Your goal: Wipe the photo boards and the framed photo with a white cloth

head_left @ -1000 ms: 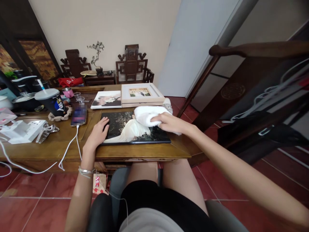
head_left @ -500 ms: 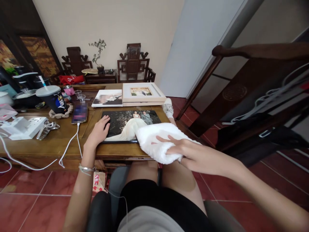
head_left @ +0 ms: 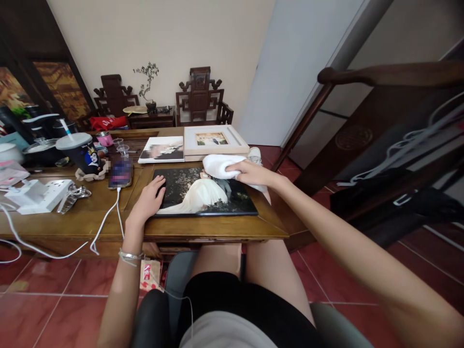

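Note:
A dark photo panel [head_left: 195, 195] with a picture of a couple in wedding clothes lies flat near the front edge of the wooden table [head_left: 217, 231]. On its left edge rests my left hand [head_left: 149, 197], fingers stretched and holding nothing. A fluffy white towel [head_left: 219, 166] is bunched in my right hand [head_left: 250, 173], which presses it on the panel's far right corner. The towel covers the upper part of the pictured couple. Part of my right hand's grip is hidden by the cloth.
Behind the panel lie a white photo board [head_left: 163, 150] and a pale framed picture [head_left: 213, 140]. To the left are a phone [head_left: 121, 171] on a white cable, a lidded cup with a straw [head_left: 81, 152] and a power strip [head_left: 43, 195]. A wooden chair [head_left: 348, 130] stands at right.
My right hand has moved the towel away from me, from the panel's near right corner to its far right edge. My left hand has stayed in place.

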Action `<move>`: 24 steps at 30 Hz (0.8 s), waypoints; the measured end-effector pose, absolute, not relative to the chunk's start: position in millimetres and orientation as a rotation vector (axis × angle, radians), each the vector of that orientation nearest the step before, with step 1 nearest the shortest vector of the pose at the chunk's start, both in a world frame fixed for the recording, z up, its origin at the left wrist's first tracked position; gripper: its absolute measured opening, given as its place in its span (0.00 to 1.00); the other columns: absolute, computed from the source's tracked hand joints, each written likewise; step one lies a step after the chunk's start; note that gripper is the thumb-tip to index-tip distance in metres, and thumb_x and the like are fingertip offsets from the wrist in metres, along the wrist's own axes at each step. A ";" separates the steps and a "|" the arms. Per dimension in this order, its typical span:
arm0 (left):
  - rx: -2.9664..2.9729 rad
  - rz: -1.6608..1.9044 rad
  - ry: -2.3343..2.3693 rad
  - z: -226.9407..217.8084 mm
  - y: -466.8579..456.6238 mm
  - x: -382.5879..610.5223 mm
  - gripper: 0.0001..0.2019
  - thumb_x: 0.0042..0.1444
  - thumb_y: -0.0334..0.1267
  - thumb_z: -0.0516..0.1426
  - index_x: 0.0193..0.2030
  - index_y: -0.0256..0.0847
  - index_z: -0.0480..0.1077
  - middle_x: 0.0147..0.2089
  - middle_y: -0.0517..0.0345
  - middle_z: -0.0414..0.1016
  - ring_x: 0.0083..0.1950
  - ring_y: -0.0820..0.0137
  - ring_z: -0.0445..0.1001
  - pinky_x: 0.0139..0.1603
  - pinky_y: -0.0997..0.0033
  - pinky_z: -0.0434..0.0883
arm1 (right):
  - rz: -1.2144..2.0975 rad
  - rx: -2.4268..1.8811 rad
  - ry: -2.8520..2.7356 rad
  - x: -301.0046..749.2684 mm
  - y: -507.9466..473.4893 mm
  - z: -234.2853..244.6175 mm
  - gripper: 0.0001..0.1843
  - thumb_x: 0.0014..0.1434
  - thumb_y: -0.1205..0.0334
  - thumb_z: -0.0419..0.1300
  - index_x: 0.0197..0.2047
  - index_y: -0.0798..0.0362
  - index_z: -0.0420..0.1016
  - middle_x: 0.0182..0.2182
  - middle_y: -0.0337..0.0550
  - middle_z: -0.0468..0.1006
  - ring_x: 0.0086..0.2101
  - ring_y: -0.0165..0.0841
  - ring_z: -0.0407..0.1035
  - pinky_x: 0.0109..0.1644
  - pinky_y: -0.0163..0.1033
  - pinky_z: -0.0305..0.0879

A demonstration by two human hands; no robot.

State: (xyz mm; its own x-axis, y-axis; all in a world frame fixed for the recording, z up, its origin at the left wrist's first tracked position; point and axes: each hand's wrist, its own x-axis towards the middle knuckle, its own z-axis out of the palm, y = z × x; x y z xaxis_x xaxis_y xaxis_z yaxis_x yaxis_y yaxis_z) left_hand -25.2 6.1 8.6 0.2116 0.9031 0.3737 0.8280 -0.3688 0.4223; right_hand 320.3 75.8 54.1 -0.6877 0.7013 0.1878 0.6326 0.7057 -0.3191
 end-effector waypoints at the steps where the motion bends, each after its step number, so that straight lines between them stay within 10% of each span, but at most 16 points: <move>1: 2.341 0.869 1.684 8.8 6.1 -25.1 0.23 0.63 0.40 0.46 0.59 0.30 0.68 0.66 0.41 0.65 0.69 0.61 0.60 0.70 0.55 0.55 | 0.314 -1.068 -2.607 318.6 79.7 52.5 0.20 0.42 0.67 0.48 0.36 0.55 0.77 0.30 0.43 0.77 0.32 0.37 0.66 0.39 0.38 0.59; 10: 2.340 0.879 1.687 8.5 7.0 -25.0 0.22 0.63 0.39 0.47 0.59 0.35 0.69 0.66 0.46 0.66 0.69 0.61 0.61 0.70 0.52 0.56 | 0.209 -1.066 -2.664 318.6 19.3 45.1 0.27 0.46 0.74 0.49 0.47 0.55 0.78 0.37 0.48 0.81 0.45 0.45 0.72 0.52 0.47 0.63; 16: 2.347 0.866 1.719 7.7 6.0 -23.5 0.22 0.63 0.39 0.46 0.60 0.34 0.68 0.66 0.45 0.65 0.69 0.61 0.60 0.70 0.54 0.56 | 0.335 -1.235 -2.716 322.7 -73.4 55.0 0.30 0.48 0.76 0.50 0.53 0.50 0.75 0.65 0.49 0.62 0.66 0.47 0.50 0.63 0.56 0.57; 24: 2.337 0.863 1.711 7.9 5.5 -22.6 0.23 0.64 0.39 0.45 0.60 0.31 0.68 0.66 0.42 0.64 0.70 0.60 0.59 0.71 0.54 0.55 | 0.495 -1.078 -2.865 304.9 -98.5 78.4 0.35 0.42 0.80 0.49 0.50 0.48 0.77 0.65 0.45 0.63 0.67 0.46 0.47 0.66 0.55 0.54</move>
State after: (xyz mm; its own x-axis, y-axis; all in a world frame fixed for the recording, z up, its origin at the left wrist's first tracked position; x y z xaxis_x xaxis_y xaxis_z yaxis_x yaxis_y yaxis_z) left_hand -22.6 5.5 7.9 0.1989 0.9065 0.3723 0.8383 -0.3542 0.4145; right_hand 304.9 -98.5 78.4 -0.7575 0.6487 -0.0739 0.6358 0.7073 -0.3089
